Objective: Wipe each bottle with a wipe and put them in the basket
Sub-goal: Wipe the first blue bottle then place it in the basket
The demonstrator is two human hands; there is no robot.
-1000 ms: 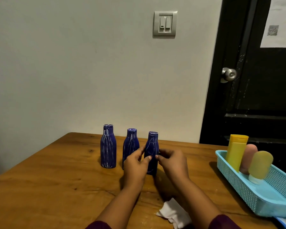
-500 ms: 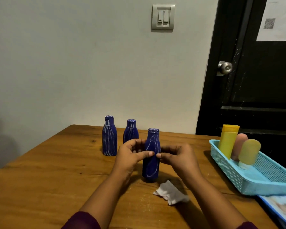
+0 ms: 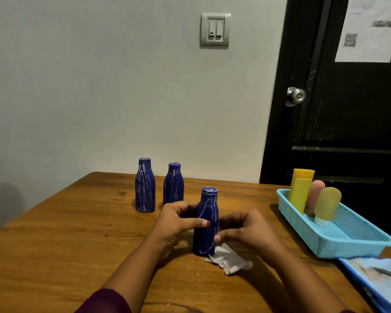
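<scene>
While you hold it, near bottle (image 3: pixel 207 222): upright on the bench (image 3: pixel 54 245), wipe (image 3: pixel 229 260) just beside its base.
Left grip (image 3: pixel 176 220): your thumb and fingers curl round it.
Right grip (image 3: pixel 246 229): your fingers pinch its side.
Basket (image 3: pixel 339 242): right, well apart.

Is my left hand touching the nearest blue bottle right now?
Touching. In the head view the left hand wraps the bottle, its thumb lying across the bottle's front with no gap.
</scene>
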